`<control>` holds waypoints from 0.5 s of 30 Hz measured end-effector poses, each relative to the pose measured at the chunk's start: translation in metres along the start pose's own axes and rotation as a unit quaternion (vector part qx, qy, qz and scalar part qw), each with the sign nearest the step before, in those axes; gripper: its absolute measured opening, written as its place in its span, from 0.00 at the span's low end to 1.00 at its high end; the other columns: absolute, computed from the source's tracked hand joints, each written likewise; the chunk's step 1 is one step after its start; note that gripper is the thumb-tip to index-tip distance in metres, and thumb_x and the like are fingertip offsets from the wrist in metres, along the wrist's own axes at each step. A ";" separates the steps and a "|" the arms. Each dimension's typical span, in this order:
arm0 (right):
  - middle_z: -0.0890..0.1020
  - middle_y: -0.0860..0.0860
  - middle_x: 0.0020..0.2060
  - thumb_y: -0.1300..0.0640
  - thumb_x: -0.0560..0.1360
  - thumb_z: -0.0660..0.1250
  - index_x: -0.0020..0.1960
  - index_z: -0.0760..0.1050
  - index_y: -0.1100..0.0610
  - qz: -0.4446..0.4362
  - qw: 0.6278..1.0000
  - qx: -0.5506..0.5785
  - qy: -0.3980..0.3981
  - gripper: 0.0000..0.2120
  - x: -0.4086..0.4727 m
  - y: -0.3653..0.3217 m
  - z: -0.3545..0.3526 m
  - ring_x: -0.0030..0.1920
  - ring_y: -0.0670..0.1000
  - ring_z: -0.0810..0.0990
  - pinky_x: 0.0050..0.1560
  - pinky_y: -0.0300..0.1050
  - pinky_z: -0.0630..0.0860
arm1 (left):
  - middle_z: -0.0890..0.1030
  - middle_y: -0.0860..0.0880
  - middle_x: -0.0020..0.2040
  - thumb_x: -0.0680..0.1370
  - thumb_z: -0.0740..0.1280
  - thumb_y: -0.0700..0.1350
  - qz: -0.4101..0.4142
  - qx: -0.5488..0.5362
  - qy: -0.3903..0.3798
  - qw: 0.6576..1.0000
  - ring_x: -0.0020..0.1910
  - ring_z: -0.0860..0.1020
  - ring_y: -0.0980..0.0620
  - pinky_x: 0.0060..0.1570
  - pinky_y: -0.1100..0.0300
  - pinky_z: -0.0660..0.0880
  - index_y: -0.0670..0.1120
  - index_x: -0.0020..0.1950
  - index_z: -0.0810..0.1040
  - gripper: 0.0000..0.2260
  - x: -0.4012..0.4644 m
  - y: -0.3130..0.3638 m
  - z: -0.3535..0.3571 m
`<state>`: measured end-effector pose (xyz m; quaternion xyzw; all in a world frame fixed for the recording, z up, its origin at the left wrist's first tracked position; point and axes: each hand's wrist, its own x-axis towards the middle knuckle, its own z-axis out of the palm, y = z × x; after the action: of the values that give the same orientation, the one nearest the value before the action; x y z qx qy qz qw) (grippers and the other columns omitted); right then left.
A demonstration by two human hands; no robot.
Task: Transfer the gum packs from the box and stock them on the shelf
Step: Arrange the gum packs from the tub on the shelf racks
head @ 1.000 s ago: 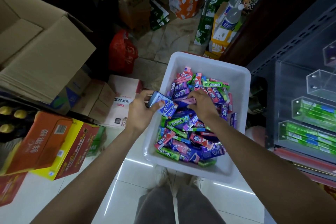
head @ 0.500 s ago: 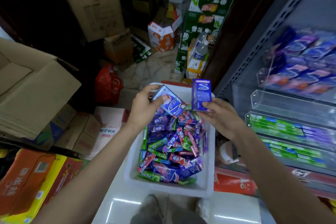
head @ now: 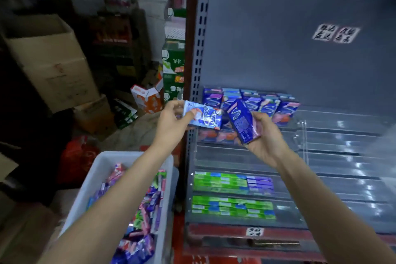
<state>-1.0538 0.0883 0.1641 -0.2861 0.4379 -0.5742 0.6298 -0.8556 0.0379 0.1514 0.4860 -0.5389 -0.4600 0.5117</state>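
Observation:
My left hand (head: 171,121) grips a light blue gum pack (head: 203,116) raised in front of the shelf's left upright. My right hand (head: 264,136) holds a dark blue gum pack (head: 242,122), tilted, just in front of a row of blue packs (head: 250,103) standing on the grey shelf (head: 300,53). Clear plastic trays (head: 332,135) step down below that row; the lower ones hold green and purple stick packs (head: 231,182). The white box (head: 100,167) with several mixed gum packs sits at the lower left, partly hidden by my left forearm.
Cardboard cartons (head: 49,60) are stacked at the left. A red bag (head: 77,156) lies beside the box. Green drink cartons (head: 173,70) and an orange-white carton (head: 147,96) stand on the floor behind the shelf upright. Trays right of the stocked packs hold nothing.
Both hands have lifted their packs out of the box and up toward the shelf's upper row. My view has swung up and right from the box to the shelf.

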 end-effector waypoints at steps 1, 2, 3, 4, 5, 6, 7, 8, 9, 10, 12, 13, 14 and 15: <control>0.84 0.53 0.36 0.56 0.80 0.53 0.52 0.74 0.59 -0.012 1.000 0.009 0.003 0.13 -0.001 -0.011 -0.012 0.30 0.48 0.81 0.26 0.37 0.75 | 0.80 0.42 0.50 0.75 0.69 0.39 0.001 -0.004 0.000 1.000 0.46 0.80 0.50 0.41 0.58 0.80 0.45 0.56 0.73 0.11 0.000 0.004 0.015; 0.84 0.52 0.38 0.58 0.80 0.53 0.54 0.74 0.59 -0.029 0.999 0.018 0.004 0.12 0.000 -0.020 -0.025 0.32 0.48 0.82 0.28 0.37 0.76 | 0.80 0.43 0.51 0.76 0.69 0.40 0.001 -0.006 -0.003 1.000 0.49 0.80 0.49 0.44 0.55 0.81 0.47 0.57 0.74 0.11 0.000 0.005 0.030; 0.84 0.52 0.41 0.60 0.80 0.54 0.58 0.72 0.58 -0.044 0.999 0.019 -0.001 0.11 0.000 -0.029 -0.037 0.35 0.47 0.82 0.31 0.39 0.78 | 0.80 0.43 0.52 0.76 0.69 0.40 -0.001 -0.010 -0.003 1.000 0.51 0.80 0.47 0.49 0.49 0.80 0.49 0.55 0.75 0.10 0.001 0.005 0.043; 0.83 0.53 0.44 0.62 0.79 0.57 0.62 0.71 0.56 -0.061 0.998 0.007 -0.004 0.13 0.001 -0.035 -0.049 0.38 0.47 0.82 0.35 0.39 0.78 | 0.81 0.44 0.51 0.76 0.69 0.40 -0.004 -0.016 -0.001 1.000 0.52 0.80 0.44 0.51 0.44 0.79 0.51 0.52 0.75 0.09 0.001 0.006 0.055; 0.82 0.53 0.45 0.64 0.77 0.59 0.63 0.70 0.55 -0.074 0.997 -0.023 -0.003 0.15 0.002 -0.041 -0.061 0.40 0.47 0.82 0.39 0.39 0.79 | 0.80 0.45 0.49 0.76 0.68 0.39 -0.013 -0.026 0.002 1.000 0.51 0.81 0.44 0.52 0.43 0.79 0.51 0.49 0.76 0.08 0.001 0.007 0.066; 0.82 0.53 0.45 0.66 0.76 0.62 0.63 0.70 0.55 -0.087 0.994 -0.067 0.003 0.16 0.003 -0.046 -0.071 0.41 0.47 0.81 0.42 0.40 0.79 | 0.80 0.46 0.47 0.76 0.68 0.38 -0.025 -0.038 0.006 0.999 0.49 0.81 0.45 0.50 0.45 0.80 0.51 0.46 0.75 0.08 -0.001 0.009 0.075; 0.82 0.53 0.44 0.66 0.75 0.63 0.62 0.70 0.57 -0.098 0.989 -0.111 0.012 0.17 0.003 -0.049 -0.079 0.41 0.46 0.81 0.45 0.40 0.79 | 0.79 0.47 0.45 0.76 0.68 0.37 -0.036 -0.057 0.010 0.998 0.47 0.81 0.48 0.48 0.49 0.81 0.50 0.45 0.73 0.08 -0.003 0.011 0.084; 0.82 0.53 0.43 0.67 0.75 0.64 0.62 0.71 0.60 -0.107 0.982 -0.150 0.028 0.16 0.003 -0.052 -0.087 0.39 0.45 0.81 0.45 0.40 0.79 | 0.78 0.48 0.44 0.75 0.69 0.38 -0.041 -0.063 0.017 0.997 0.46 0.81 0.49 0.46 0.50 0.81 0.49 0.45 0.73 0.08 -0.004 0.011 0.091; 0.81 0.53 0.42 0.67 0.75 0.65 0.62 0.72 0.63 -0.116 0.975 -0.183 0.050 0.15 0.005 -0.055 -0.093 0.36 0.44 0.80 0.43 0.39 0.78 | 0.78 0.48 0.44 0.75 0.70 0.39 -0.039 -0.061 0.026 0.997 0.46 0.81 0.49 0.47 0.51 0.80 0.49 0.45 0.73 0.08 -0.005 0.011 0.097; 0.80 0.54 0.40 0.67 0.75 0.65 0.61 0.72 0.66 -0.128 0.965 -0.218 0.071 0.14 0.007 -0.057 -0.099 0.33 0.43 0.79 0.40 0.37 0.77 | 0.78 0.48 0.44 0.75 0.70 0.39 -0.038 -0.049 0.033 0.998 0.45 0.81 0.50 0.47 0.50 0.80 0.49 0.46 0.73 0.08 -0.006 0.011 0.100; 0.79 0.55 0.38 0.70 0.74 0.64 0.57 0.71 0.68 -0.147 0.949 -0.265 0.088 0.12 0.013 -0.058 -0.106 0.29 0.41 0.78 0.37 0.35 0.77 | 0.78 0.49 0.43 0.74 0.71 0.40 -0.042 -0.033 0.041 0.998 0.41 0.80 0.53 0.45 0.51 0.78 0.50 0.47 0.72 0.09 -0.007 0.011 0.105; 0.80 0.57 0.40 0.72 0.74 0.64 0.56 0.72 0.66 -0.152 0.943 -0.280 0.094 0.11 0.016 -0.057 -0.108 0.30 0.42 0.79 0.37 0.36 0.77 | 0.78 0.49 0.43 0.74 0.71 0.40 -0.045 -0.027 0.043 0.998 0.41 0.80 0.54 0.46 0.51 0.78 0.50 0.47 0.72 0.09 -0.007 0.010 0.106; 0.80 0.60 0.42 0.72 0.73 0.65 0.55 0.72 0.64 -0.158 0.935 -0.299 0.103 0.12 0.019 -0.056 -0.110 0.32 0.44 0.80 0.40 0.40 0.79 | 0.79 0.50 0.43 0.74 0.71 0.41 -0.048 -0.020 0.042 0.998 0.41 0.80 0.54 0.46 0.51 0.78 0.49 0.48 0.72 0.09 -0.008 0.009 0.106; 0.81 0.62 0.46 0.72 0.73 0.66 0.54 0.73 0.62 -0.165 0.927 -0.318 0.109 0.12 0.023 -0.054 -0.112 0.36 0.49 0.81 0.45 0.46 0.79 | 0.79 0.49 0.44 0.74 0.71 0.41 -0.050 -0.015 0.044 0.998 0.41 0.80 0.54 0.46 0.51 0.79 0.48 0.50 0.72 0.10 -0.008 0.007 0.107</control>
<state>-1.1791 0.0727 0.1547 -0.4754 0.6101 -0.5284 0.3500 -0.9626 0.0465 0.1522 0.5243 -0.4843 -0.4709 0.5186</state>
